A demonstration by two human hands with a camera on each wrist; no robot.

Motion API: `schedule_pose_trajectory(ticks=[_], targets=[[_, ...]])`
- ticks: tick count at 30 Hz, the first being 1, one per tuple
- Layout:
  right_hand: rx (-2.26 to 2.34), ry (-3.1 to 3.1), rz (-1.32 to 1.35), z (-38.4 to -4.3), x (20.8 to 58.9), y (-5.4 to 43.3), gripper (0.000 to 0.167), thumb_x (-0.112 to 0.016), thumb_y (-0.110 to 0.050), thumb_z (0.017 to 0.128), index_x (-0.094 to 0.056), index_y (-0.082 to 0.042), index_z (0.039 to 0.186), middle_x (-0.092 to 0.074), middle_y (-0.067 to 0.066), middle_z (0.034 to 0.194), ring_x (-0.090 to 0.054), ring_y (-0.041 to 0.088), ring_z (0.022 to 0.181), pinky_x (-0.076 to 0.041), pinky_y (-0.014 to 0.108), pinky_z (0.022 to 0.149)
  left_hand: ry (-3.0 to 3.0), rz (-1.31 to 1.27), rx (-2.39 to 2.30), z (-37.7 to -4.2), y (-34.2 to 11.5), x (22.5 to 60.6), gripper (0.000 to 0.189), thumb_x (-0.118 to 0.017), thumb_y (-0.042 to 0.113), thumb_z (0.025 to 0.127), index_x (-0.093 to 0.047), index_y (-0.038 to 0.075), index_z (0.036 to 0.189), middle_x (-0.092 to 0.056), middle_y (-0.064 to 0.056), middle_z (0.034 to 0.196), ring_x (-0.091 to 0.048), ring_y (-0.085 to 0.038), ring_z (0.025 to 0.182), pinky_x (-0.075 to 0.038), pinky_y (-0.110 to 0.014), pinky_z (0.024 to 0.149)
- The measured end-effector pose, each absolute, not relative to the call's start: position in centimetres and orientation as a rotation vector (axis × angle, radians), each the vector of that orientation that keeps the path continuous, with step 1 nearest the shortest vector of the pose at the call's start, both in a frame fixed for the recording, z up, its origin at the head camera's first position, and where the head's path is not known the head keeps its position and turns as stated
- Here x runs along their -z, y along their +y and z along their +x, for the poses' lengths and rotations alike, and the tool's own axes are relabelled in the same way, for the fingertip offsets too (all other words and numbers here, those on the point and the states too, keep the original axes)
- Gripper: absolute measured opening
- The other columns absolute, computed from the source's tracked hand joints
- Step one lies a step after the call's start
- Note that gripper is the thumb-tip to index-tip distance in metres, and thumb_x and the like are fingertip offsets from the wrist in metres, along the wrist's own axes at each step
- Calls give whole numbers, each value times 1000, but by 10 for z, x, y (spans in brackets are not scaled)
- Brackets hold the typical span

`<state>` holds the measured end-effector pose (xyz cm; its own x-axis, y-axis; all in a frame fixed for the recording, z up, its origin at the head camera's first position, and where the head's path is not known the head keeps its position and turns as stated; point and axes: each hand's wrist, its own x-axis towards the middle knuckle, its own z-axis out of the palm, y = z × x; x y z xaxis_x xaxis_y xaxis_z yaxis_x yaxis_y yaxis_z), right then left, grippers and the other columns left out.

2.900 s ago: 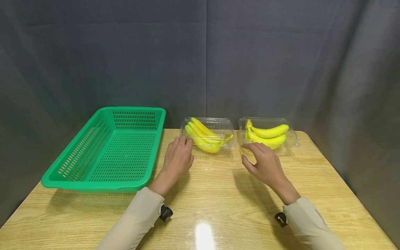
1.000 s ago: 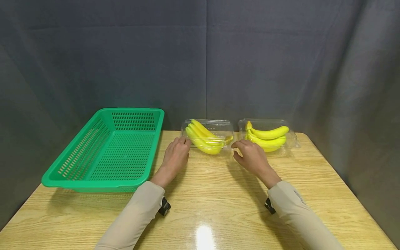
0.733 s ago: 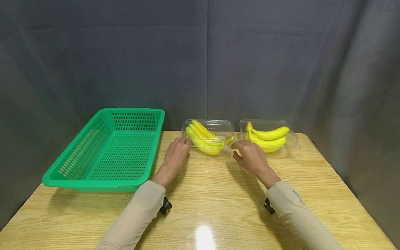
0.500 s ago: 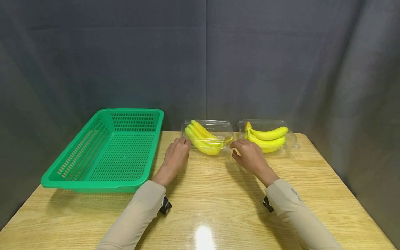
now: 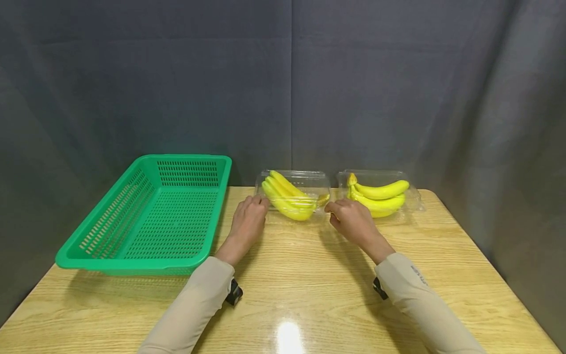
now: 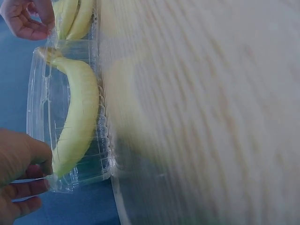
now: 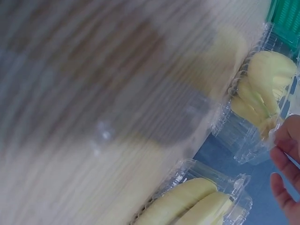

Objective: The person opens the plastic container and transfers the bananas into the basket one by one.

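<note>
A bunch of yellow bananas (image 5: 289, 211) lies inside a clear plastic clamshell container (image 5: 316, 179), near the table's back edge in the head view. At the container's left front corner, my left hand (image 5: 249, 221) pinches the plastic edge between thumb and fingers, as the left wrist view shows. My right hand (image 5: 353, 223) pinches the opposite front corner; in the right wrist view its fingertips (image 7: 281, 140) meet at the plastic beside the banana stem. Just right of it stands a second clear container (image 5: 411, 194) holding another banana bunch (image 5: 382, 191), partly covered by my right hand.
A large green slotted basket (image 5: 137, 264) with nothing in it stands on the left of the wooden table (image 5: 300, 285). A dark grey curtain (image 5: 283, 98) hangs close behind the table and along its sides.
My right hand has moved left from in front of the second container to the first one's right corner, and its thumb has closed onto the edge. My left hand has stayed nearly still.
</note>
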<state>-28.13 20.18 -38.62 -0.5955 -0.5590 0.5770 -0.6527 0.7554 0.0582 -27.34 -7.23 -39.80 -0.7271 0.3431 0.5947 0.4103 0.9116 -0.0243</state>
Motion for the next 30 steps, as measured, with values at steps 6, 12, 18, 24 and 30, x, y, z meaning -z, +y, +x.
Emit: schedule_pose_trajectory(ticks=[6, 12, 18, 24, 30], targets=[[-130, -2346, 953, -283, 384, 203, 23, -63, 8, 76, -72, -9, 89, -70, 3, 81, -64, 23, 72, -50, 36, 55, -2442, -560, 140, -273, -72, 397, 14, -71, -9, 81, -67, -1, 91, -64, -13, 84, -57, -27, 73, -50, -38, 63], [-4, -2234, 1021, -287, 385, 204, 19, -65, 6, 77, -72, -10, 84, -70, 1, 78, -65, 19, 67, -47, 33, 56, -2438, -587, 115, -273, -72, 398, 12, -69, -9, 83, -67, -1, 92, -63, -13, 85, -57, -28, 74, -50, -40, 66], [33, -2189, 1056, -289, 385, 204, 19, -69, 5, 74, -71, -12, 82, -69, -1, 76, -65, 18, 65, -47, 32, 56, -2421, -598, 94, -273, -72, 398, 10, -68, -7, 85, -67, 0, 91, -63, -13, 84, -58, -28, 74, -49, -40, 65], [20, -2192, 1077, -288, 386, 206, 18, -68, 4, 75, -72, -11, 83, -68, -1, 75, -64, 17, 65, -48, 33, 58, -2435, -609, 97, -272, -72, 398, 16, -74, -5, 80, -67, 0, 94, -63, -12, 86, -58, -27, 75, -50, -39, 66], [-6, -2172, 1118, -287, 385, 209, 18, -66, 4, 73, -71, -11, 81, -68, -1, 72, -63, 17, 63, -49, 33, 58, -2429, -632, 99, -269, -73, 397, 18, -75, -2, 77, -67, -1, 93, -63, -12, 85, -57, -27, 73, -48, -37, 62]])
